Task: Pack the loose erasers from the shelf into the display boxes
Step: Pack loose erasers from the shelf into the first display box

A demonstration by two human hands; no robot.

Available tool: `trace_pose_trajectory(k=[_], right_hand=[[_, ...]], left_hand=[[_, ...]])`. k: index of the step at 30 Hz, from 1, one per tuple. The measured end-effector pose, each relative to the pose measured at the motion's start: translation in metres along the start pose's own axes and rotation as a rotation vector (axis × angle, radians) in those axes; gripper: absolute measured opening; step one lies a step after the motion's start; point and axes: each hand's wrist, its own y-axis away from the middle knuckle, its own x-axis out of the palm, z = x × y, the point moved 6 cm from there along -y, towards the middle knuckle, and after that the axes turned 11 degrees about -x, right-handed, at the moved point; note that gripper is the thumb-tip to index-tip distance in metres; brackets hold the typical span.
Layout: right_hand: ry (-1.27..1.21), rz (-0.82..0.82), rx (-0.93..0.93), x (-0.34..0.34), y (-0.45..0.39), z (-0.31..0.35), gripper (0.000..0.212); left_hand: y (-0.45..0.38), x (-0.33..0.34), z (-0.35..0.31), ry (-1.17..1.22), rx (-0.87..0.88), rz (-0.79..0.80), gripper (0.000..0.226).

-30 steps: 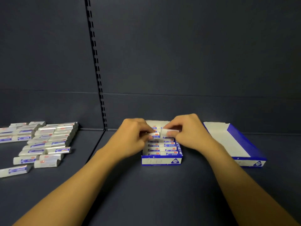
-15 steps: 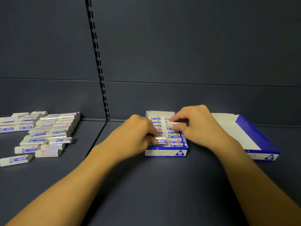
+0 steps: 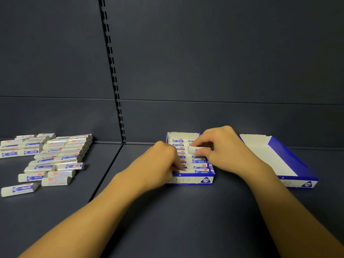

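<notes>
The left hand [image 3: 163, 162] has slid to the near end of the display box [image 3: 189, 180], fingers curled down on the nearest-row eraser [image 3: 188, 170], apparently pinching it. The right hand [image 3: 221, 146] stays above the box, still pinching one eraser [image 3: 192, 149]. Loose erasers [image 3: 54, 157] lie far left; the empty box [image 3: 290, 161] sits right.

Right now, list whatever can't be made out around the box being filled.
Head view, the only one:
- Left half of the display box: hidden by the left hand, so its eraser count is unknown.
- Eraser pinched by the right hand: fingers cover most of it.
- Print on the loose erasers: too small.
- Second box: its left edge is behind the right hand.
</notes>
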Motion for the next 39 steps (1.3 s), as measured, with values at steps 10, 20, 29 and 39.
trace_pose_trajectory(k=[10,20,29,39], right_hand=[[-0.018,0.042,-0.012,0.002,-0.001,-0.001,0.029],[-0.059,0.053,-0.038,-0.003,0.0,0.002,0.027],[0.015,0.272,0.002,0.011,0.003,0.005,0.028],[0.119,0.408,-0.045,0.028,0.005,0.016,0.031]], left_hand=[[-0.002,-0.002,-0.002,-0.048,-0.013,0.046,0.026],[-0.01,-0.002,-0.005,-0.075,-0.006,0.124,0.024],[-0.004,-0.014,0.005,0.011,-0.058,0.01,0.032],[0.002,-0.03,0.018,0.005,-0.137,-0.216,0.04]])
